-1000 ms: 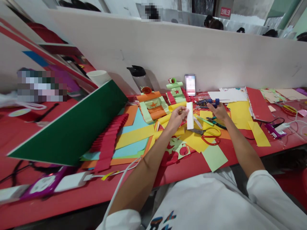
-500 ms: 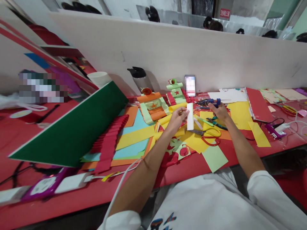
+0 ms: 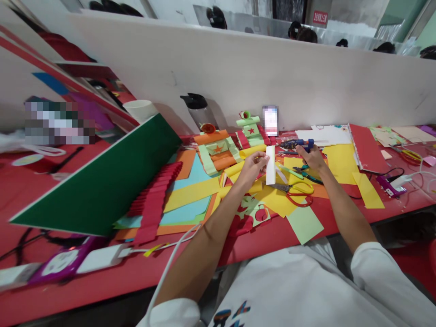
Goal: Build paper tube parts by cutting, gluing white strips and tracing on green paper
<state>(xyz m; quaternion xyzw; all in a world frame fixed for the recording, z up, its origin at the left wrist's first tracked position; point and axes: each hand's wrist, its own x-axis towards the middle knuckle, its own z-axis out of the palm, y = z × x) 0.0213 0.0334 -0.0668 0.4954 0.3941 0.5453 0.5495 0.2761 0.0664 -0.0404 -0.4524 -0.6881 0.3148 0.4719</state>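
My left hand (image 3: 254, 167) pinches a narrow white strip of paper (image 3: 270, 165), held upright above the craft pieces. In my right hand (image 3: 314, 160) is a blue hot glue gun (image 3: 295, 144), its nozzle pointing left toward the top of the strip. Below the hands lie scissors with yellow and red handles (image 3: 301, 190) and dark-green-handled pliers (image 3: 308, 175). A rolled yellow paper piece (image 3: 252, 151) rests just behind my left hand. Two paper figures with stars, one orange and green (image 3: 218, 149), one green and red (image 3: 251, 131), stand farther back.
A green board (image 3: 102, 181) leans on the left, beside pleated red paper (image 3: 153, 200). A bottle (image 3: 197, 109) and a phone (image 3: 270, 120) stand by the white partition (image 3: 211, 68). Power strips (image 3: 64, 261) and cables lie on the red table (image 3: 194, 259).
Both hands stay almost still, with the white paper strip and the glue gun held in the same places. The view has shifted very slightly.
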